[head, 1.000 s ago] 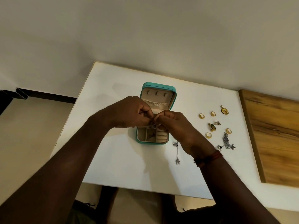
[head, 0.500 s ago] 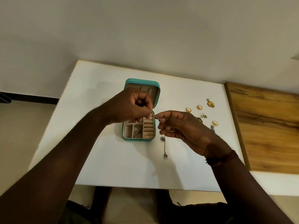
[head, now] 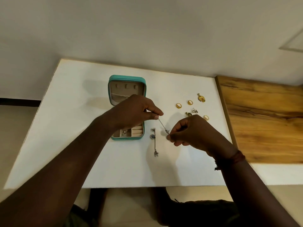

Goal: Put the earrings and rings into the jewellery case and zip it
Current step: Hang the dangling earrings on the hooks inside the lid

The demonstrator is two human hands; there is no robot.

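One long earring (head: 162,125) is pinched taut between fingers (head: 155,114) of left hand (head: 136,110) and right hand (head: 193,131), at 3 o'clock of the open case (head: 127,78). Its twin (head: 155,143) and gold rings (head: 178,105) at 2 o'clock wait on the tabletop (head: 82,128); zipping remains.

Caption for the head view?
Left hand and right hand pinch a silver chain earring beside the open teal jewellery case; gold rings lie nearby.

The left hand (head: 134,110) hides much of the jewellery case (head: 127,78), its contents indistinct.
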